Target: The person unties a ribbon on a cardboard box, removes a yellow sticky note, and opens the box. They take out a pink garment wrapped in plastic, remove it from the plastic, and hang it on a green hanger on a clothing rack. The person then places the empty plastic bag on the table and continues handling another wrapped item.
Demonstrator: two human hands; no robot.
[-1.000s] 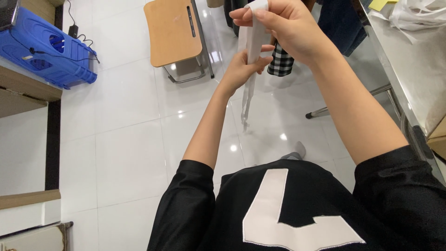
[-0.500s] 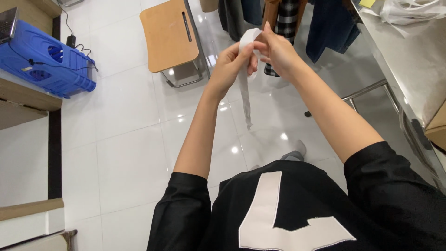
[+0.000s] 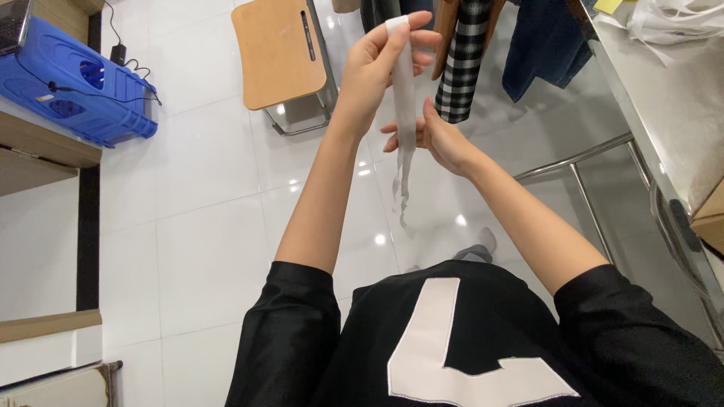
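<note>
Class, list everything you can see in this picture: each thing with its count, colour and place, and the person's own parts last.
cloth strip: one, white, hanging between both hands
stool: one, tan wooden top, on the floor ahead
crate: one, blue, upper left
checked garment: one, black and white, hanging ahead
denim garment: one, dark blue, hanging beside it
table: one, grey, right edge
floor: white glossy tiles
shirt: one, black with white patch, worn
left hand: holds strip's top
right hand: grips strip lower down
</note>
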